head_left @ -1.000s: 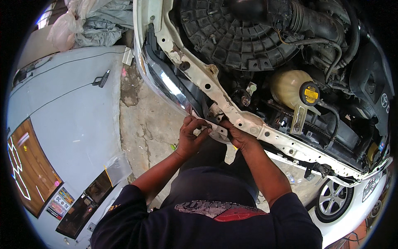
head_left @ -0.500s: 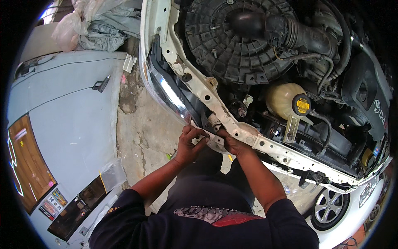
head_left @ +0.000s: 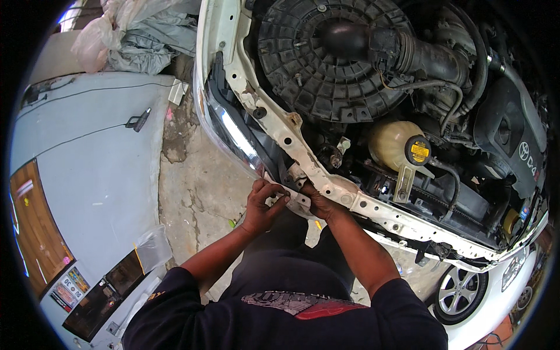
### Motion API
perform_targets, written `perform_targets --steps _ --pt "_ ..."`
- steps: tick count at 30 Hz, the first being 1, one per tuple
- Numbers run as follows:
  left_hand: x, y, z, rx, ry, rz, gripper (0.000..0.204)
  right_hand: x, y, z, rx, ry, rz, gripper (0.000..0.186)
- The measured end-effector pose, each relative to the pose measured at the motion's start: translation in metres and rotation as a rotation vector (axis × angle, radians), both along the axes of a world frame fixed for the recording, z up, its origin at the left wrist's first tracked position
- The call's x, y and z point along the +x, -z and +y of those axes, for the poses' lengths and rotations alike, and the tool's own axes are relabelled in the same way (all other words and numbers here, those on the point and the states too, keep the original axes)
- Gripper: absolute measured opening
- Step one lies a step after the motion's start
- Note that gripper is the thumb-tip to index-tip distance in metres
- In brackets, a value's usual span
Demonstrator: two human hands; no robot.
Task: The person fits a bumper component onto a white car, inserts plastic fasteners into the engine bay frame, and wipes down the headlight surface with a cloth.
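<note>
Left hand [head_left: 262, 206]: thumb and forefinger nearly meeting at the edge of a pale, flat, holed strip [head_left: 298, 198], hold unclear.
Right hand [head_left: 321, 205]: fingertips hidden behind, grip untellable.

On the cracked, beige-grey concrete floor [head_left: 195, 169], a small yellow-green scrap [head_left: 232, 223] is seen left of centre; at near right, a silver-spoked, black-tyred wheel [head_left: 461, 294] is supported.

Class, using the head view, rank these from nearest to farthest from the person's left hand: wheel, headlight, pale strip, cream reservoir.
From the left hand:
1. Pale strip, between the hands
2. Headlight, ahead, slightly left
3. Cream reservoir, up and right, in the engine bay
4. Wheel, far lower right
</note>
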State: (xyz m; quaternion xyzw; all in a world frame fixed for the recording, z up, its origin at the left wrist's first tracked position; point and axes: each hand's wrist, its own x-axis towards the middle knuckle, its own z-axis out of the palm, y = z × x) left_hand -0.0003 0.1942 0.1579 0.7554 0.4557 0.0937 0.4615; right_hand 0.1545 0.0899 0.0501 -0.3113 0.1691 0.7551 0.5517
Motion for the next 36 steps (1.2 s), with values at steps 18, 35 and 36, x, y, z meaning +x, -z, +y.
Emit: perform_targets --steps 18,35,36 --pt "0.002 -0.002 -0.001 0.002 0.0 -0.022 0.017 -0.002 0.002 -0.005 0.058 0.037 0.066 0.045" --pt "-0.002 0.007 -0.001 -0.012 0.005 -0.048 0.016 -0.005 0.02 -0.012 0.066 -0.034 0.102 0.053" --pt "-0.003 0.008 -0.001 -0.006 0.011 -0.057 0.016 -0.004 0.021 -0.012 0.048 -0.058 0.089 0.053"
